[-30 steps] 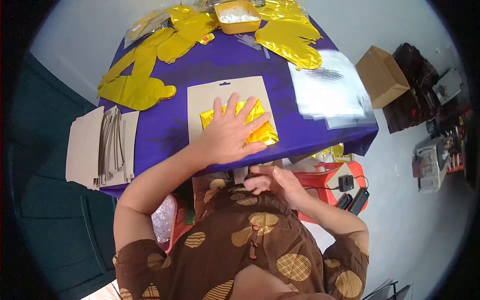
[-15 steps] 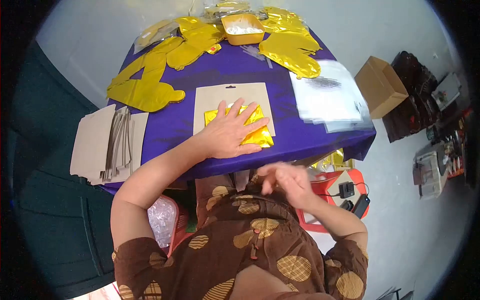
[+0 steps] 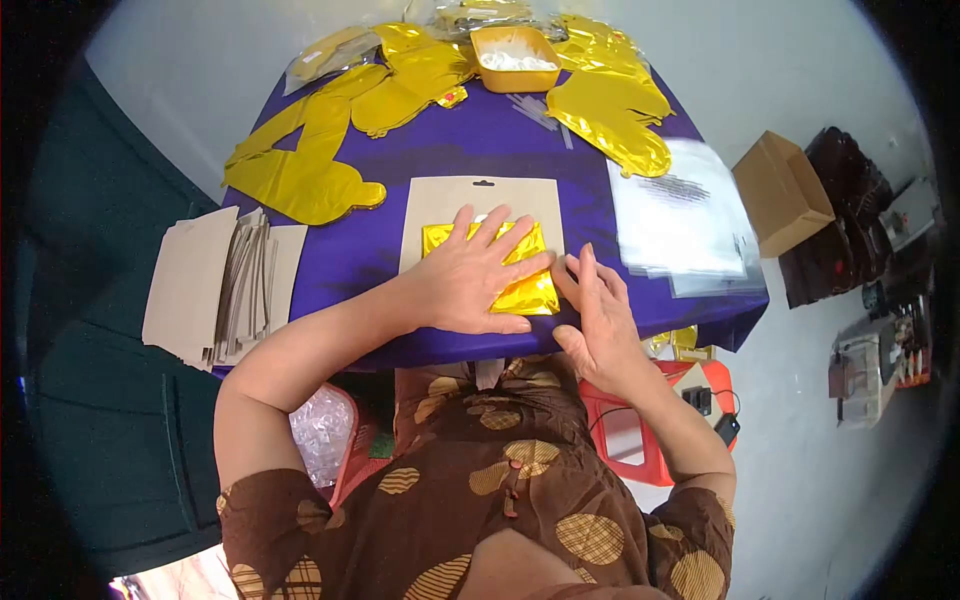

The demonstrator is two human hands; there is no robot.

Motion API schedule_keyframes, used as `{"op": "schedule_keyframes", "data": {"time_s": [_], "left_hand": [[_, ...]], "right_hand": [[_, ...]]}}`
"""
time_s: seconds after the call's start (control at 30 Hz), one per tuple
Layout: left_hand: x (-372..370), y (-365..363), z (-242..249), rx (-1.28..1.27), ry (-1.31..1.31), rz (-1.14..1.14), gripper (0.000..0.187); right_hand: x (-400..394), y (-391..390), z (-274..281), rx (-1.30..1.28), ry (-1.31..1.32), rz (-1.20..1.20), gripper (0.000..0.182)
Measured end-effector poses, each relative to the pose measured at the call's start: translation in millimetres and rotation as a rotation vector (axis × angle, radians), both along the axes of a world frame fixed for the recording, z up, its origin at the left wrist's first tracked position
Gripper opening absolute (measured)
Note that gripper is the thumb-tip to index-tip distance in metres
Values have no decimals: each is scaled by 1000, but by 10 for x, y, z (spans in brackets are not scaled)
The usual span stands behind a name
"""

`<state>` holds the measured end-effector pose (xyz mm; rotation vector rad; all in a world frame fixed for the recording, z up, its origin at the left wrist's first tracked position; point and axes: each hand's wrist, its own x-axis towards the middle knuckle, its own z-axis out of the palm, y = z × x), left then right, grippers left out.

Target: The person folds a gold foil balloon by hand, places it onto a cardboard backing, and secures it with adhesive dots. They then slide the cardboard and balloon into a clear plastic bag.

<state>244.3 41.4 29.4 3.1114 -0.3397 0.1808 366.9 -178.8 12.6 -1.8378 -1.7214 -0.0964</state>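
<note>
A folded gold foil balloon (image 3: 527, 288) lies on a beige backing card (image 3: 440, 201) on the purple tablecloth (image 3: 500, 140). My left hand (image 3: 470, 276) lies flat on the foil with fingers spread, pressing it down. My right hand (image 3: 595, 310) rests on the cloth just right of the foil, fingers apart and fingertips at the card's right edge, holding nothing.
Unfolded gold foil balloons (image 3: 300, 170) (image 3: 615, 110) lie at the back. An orange tray (image 3: 513, 45) stands at the far edge. A stack of clear bags (image 3: 685, 215) is on the right, a stack of beige cards (image 3: 215, 285) on the left. A cardboard box (image 3: 785, 190) sits on the floor.
My right hand has risen from my lap to the table, landing beside the foil. My left hand stays pressed on the foil.
</note>
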Motion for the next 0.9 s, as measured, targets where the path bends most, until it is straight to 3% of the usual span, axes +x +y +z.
{"op": "schedule_keyframes", "data": {"time_s": [0.7, 0.9], "left_hand": [[216, 296, 44, -35, -16, -75, 80], [220, 300, -7, 6, -25, -57, 79]], "right_hand": [[109, 8, 130, -49, 22, 46, 75], [457, 362, 396, -168, 606, -111, 49]]}}
